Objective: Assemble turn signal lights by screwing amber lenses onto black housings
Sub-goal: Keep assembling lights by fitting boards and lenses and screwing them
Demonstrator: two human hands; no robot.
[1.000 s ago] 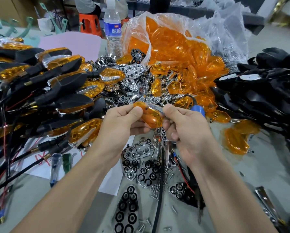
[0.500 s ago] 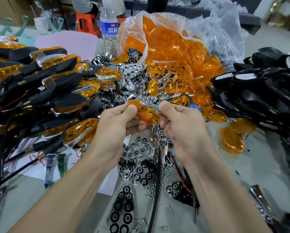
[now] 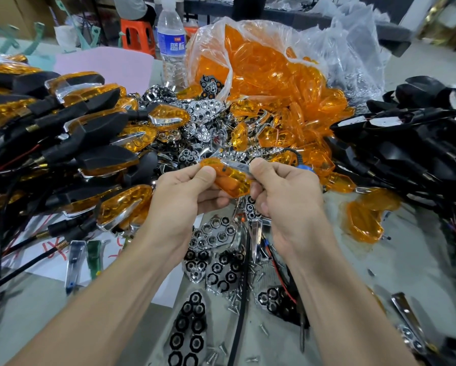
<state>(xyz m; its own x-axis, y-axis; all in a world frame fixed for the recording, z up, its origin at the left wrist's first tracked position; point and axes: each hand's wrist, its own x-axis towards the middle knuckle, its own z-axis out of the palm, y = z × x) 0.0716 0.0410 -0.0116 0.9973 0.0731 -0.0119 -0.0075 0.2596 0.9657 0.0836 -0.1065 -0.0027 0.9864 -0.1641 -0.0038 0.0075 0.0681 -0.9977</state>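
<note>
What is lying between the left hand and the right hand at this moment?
An amber lens with a chrome strip on top. The left hand and the right hand each pinch one end, as the head view shows.

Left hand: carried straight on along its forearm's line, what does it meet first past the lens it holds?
Likely the heap of chrome reflectors and loose amber lenses beyond the left hand and its held lens, before the plastic bag; depth is uncertain.
</note>
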